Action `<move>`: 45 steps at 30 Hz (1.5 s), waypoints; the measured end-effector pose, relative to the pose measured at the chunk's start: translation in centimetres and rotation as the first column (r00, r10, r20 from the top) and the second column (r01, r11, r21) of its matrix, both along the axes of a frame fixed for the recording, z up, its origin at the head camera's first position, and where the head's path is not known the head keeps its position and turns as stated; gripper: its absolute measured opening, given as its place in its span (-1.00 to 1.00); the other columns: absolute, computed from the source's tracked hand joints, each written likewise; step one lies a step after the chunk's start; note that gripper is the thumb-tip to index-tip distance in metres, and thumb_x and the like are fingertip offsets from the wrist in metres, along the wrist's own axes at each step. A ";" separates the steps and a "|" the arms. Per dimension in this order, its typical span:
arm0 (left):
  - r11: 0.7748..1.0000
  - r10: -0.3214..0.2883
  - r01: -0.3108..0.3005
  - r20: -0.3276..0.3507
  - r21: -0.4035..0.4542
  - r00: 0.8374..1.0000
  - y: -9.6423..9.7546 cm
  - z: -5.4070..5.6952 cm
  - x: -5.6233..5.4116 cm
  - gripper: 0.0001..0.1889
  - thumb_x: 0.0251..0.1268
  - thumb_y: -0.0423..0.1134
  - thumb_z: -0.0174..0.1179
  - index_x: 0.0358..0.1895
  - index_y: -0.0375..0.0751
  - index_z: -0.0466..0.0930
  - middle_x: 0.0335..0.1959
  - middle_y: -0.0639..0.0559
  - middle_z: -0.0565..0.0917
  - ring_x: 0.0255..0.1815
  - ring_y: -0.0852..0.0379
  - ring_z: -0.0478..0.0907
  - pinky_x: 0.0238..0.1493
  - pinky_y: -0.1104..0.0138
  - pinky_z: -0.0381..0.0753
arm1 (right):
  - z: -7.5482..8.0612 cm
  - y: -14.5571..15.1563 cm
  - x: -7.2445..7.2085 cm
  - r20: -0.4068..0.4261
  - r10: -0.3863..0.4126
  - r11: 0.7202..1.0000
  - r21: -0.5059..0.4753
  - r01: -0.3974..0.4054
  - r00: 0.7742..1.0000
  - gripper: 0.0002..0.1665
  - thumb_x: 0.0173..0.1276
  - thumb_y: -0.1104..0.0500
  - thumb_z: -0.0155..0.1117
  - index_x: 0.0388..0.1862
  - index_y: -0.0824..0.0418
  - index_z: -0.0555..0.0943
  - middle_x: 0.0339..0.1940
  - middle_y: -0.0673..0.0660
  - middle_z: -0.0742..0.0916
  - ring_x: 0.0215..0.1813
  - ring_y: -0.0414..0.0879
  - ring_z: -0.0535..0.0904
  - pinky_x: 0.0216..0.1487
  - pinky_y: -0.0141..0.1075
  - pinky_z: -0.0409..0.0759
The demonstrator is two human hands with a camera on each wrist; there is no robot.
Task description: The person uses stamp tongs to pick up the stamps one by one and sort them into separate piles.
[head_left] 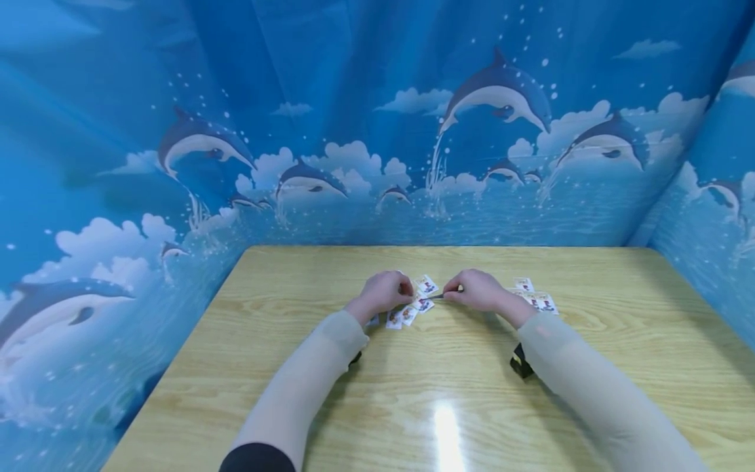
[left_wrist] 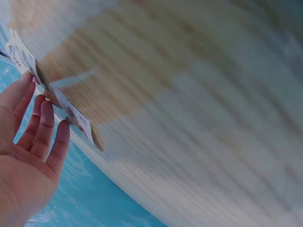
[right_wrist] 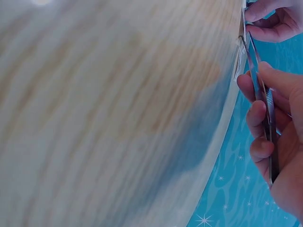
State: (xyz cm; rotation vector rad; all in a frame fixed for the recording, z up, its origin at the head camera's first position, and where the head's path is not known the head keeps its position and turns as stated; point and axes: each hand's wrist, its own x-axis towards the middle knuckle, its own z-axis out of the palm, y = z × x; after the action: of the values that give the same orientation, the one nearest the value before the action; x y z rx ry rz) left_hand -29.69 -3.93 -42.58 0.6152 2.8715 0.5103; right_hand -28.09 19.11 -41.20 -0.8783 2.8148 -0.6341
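Observation:
My left hand (head_left: 385,290) is at a loose group of small white picture cards (head_left: 408,314) near the table's far middle. In the left wrist view, the thumb and forefinger of that hand pinch the edge of a card (left_wrist: 22,53), and another card (left_wrist: 75,117) lies by the other fingers. Metal tweezers (right_wrist: 258,82) are held in my right hand (right_wrist: 289,101), their tips pointing left toward the card group. In the head view, the tweezers' tips meet the cards beside the left fingertips; whether they grip one is too small to tell.
More picture cards (head_left: 541,302) lie to the right, partly behind the right wrist. A black wrist-worn device (head_left: 522,362) shows below the right sleeve. The wooden table (head_left: 407,406) ends at a blue dolphin-print curtain (head_left: 354,118) behind and at both sides.

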 end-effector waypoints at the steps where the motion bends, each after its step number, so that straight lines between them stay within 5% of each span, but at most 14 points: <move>1: 1.000 0.003 -0.003 0.003 -0.002 1.000 0.1 0.0 0.0 -0.93 0.22 -0.12 0.36 -0.34 0.04 0.67 -0.42 0.22 0.56 -0.35 0.23 0.48 -0.22 0.33 0.46 | 0.0 0.0 0.0 -0.005 0.000 1.000 0.004 0.000 1.000 -0.79 0.39 0.16 0.26 -0.10 0.20 0.75 -0.12 0.13 0.76 -0.01 0.10 0.65 0.07 0.03 0.51; 25: 0.999 -0.030 0.029 -0.008 -0.025 1.000 0.3 0.2 -0.2 -0.94 0.27 -0.12 0.32 -0.31 0.05 0.73 -0.45 0.23 0.56 -0.38 0.23 0.47 -0.23 0.31 0.45 | 0.1 -0.4 0.8 -0.030 -0.039 0.999 0.029 0.039 0.999 -0.78 0.38 0.17 0.28 -0.09 0.22 0.74 -0.11 0.16 0.76 -0.01 0.11 0.64 0.08 0.02 0.51; 34: 0.993 -0.099 0.098 0.015 0.068 0.995 -1.0 -0.1 -0.2 -0.95 0.26 -0.15 0.33 -0.26 0.05 0.76 -0.34 0.23 0.66 -0.30 0.26 0.54 -0.16 0.30 0.50 | 0.1 -0.8 0.9 -0.037 -0.063 0.997 0.043 0.064 0.997 -0.81 0.35 0.18 0.31 -0.13 0.20 0.76 -0.14 0.15 0.77 -0.03 0.10 0.66 0.07 0.01 0.52; 45: 0.992 -0.118 0.119 -0.015 0.032 0.993 -0.8 0.0 -0.1 -0.95 0.23 -0.12 0.36 -0.30 0.08 0.77 -0.33 0.26 0.66 -0.36 0.29 0.50 -0.19 0.33 0.51 | 0.4 -1.2 1.5 -0.030 -0.072 0.997 0.032 0.073 0.997 -0.82 0.35 0.18 0.31 -0.15 0.20 0.76 -0.15 0.14 0.77 -0.04 0.10 0.66 0.04 0.00 0.54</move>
State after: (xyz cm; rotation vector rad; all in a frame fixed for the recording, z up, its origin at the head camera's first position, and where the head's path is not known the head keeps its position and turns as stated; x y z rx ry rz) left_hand -29.83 -4.75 -42.61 0.7917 2.8219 0.5379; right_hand -26.54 17.90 -40.81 -0.7898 2.8857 -0.5871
